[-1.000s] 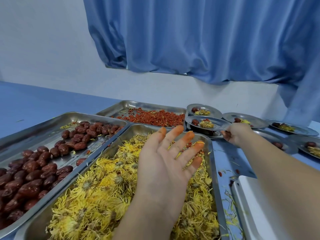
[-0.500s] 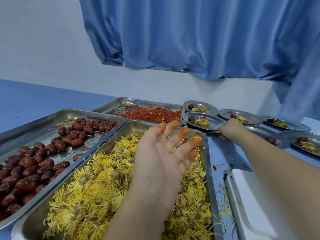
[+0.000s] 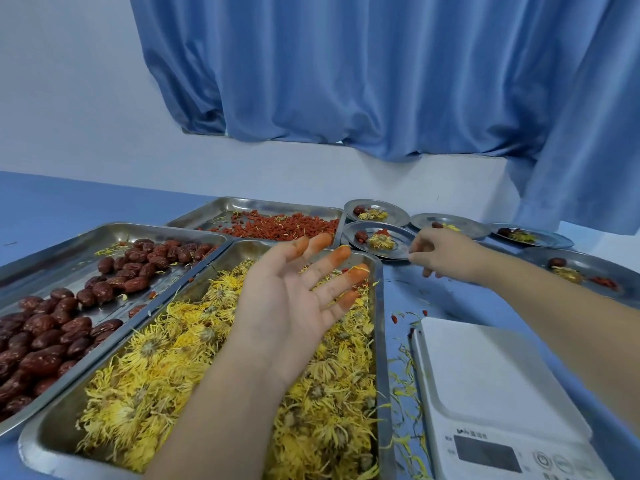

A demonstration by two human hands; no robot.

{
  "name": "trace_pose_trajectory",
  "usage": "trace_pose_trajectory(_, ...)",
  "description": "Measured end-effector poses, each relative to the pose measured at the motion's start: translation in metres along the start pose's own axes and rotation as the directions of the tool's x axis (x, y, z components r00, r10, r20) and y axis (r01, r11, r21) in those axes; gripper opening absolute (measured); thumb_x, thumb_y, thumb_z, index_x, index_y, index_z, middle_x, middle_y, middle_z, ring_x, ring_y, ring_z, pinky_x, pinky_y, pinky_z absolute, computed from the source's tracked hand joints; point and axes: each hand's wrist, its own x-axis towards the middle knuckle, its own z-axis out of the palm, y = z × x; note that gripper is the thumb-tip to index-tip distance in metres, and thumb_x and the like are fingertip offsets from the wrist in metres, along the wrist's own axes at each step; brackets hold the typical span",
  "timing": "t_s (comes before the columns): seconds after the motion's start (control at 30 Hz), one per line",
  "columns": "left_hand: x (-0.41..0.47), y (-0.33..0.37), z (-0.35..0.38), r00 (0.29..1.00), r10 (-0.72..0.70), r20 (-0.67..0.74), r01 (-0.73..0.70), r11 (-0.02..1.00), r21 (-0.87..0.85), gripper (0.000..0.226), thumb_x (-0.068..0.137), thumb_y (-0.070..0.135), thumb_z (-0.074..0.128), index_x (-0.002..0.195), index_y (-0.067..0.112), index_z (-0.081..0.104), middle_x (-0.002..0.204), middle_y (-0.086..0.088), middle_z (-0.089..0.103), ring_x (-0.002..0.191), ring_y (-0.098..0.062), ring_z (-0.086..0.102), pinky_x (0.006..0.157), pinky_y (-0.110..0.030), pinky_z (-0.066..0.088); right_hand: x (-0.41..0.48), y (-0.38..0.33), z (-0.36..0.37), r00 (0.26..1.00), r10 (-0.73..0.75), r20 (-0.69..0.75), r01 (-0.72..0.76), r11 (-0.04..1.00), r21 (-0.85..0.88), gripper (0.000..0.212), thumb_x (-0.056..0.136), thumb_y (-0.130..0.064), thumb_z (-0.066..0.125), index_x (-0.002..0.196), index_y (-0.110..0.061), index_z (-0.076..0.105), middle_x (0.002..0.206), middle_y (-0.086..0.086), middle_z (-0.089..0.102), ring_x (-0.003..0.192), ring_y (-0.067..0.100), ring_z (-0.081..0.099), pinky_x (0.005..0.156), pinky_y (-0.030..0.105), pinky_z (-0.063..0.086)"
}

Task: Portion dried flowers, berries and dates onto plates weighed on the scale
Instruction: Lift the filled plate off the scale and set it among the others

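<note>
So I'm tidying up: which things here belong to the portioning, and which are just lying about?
In use: tray of dried flowers, tray of dates, tray of berries, portioned plates, scale.
Lying about: spilled petals on the table, stray berries beside the scale, blue curtain.

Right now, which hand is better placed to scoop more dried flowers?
Left, probably. The left hand hangs open, palm up, right over the flower tray; the right hand is off by a filled plate.
</note>
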Motion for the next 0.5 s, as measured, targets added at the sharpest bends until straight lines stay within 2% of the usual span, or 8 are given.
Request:
trace_pose_trajectory(0.1,-0.002,0.0,0.0,0.999,-0.011,0.045,0.008,0.998,0.056,0.044,0.079,0.032,0.057,0.119,0.013,0.063,0.11,-0.013,0.072,0.1,-0.035,0.069,0.073,-0.038,0.055,-0.044,-0.002,-0.017,0.995,-0.101,-0.001,0.101,0.995,-0.012,0.005,0.088,-0.023,0.063,0.084,-0.024,0.06,0.082,-0.003,0.065,0.071,0.012,0.067,0.068,0.033,0.053)
trace_pose_trajectory(0.2,-0.004,-0.004,0.003,0.994,-0.039,0.102,0.026,0.992,0.121,0.046,0.079,0.033,0.058,0.121,0.013,0.061,0.112,-0.013,0.071,0.099,-0.034,0.068,0.075,-0.038,0.055,-0.099,-0.003,-0.039,0.976,-0.213,-0.045,0.207,0.973,-0.106,0.011,0.087,-0.026,0.063,0.083,-0.034,0.058,0.078,-0.011,0.063,0.072,0.003,0.059,0.065,0.016,0.046)
trace_pose_trajectory(0.27,-0.006,-0.008,0.005,0.988,-0.066,0.141,0.041,0.984,0.173,0.048,0.08,0.034,0.059,0.123,0.013,0.06,0.118,-0.014,0.069,0.101,-0.034,0.068,0.078,-0.04,0.055,-0.14,0.002,-0.053,0.961,-0.262,-0.087,0.252,0.961,-0.113,0.011,0.086,-0.029,0.062,0.085,-0.039,0.058,0.08,-0.016,0.063,0.078,0.0,0.056,0.066,0.01,0.043)
trace_pose_trajectory(0.4,-0.009,-0.013,0.01,0.978,-0.056,0.202,-0.017,0.94,0.341,0.05,0.075,0.036,0.064,0.118,0.012,0.065,0.122,-0.015,0.067,0.104,-0.034,0.068,0.08,-0.04,0.058,-0.212,0.027,-0.072,0.948,-0.241,-0.21,0.243,0.97,-0.014,0.009,0.082,-0.038,0.058,0.091,-0.041,0.059,0.094,-0.02,0.063,0.085,0.008,0.06,0.07,0.016,0.045)
trace_pose_trajectory(0.5,-0.015,-0.019,0.017,0.974,-0.015,0.225,-0.108,0.843,0.526,0.039,0.079,0.036,0.058,0.111,0.018,0.071,0.118,-0.01,0.07,0.105,-0.029,0.068,0.089,-0.046,0.051,-0.242,0.055,-0.074,0.915,-0.202,-0.348,0.203,0.979,-0.034,0.013,0.083,-0.028,0.061,0.089,-0.039,0.059,0.091,-0.014,0.063,0.084,0.009,0.058,0.071,0.021,0.044)
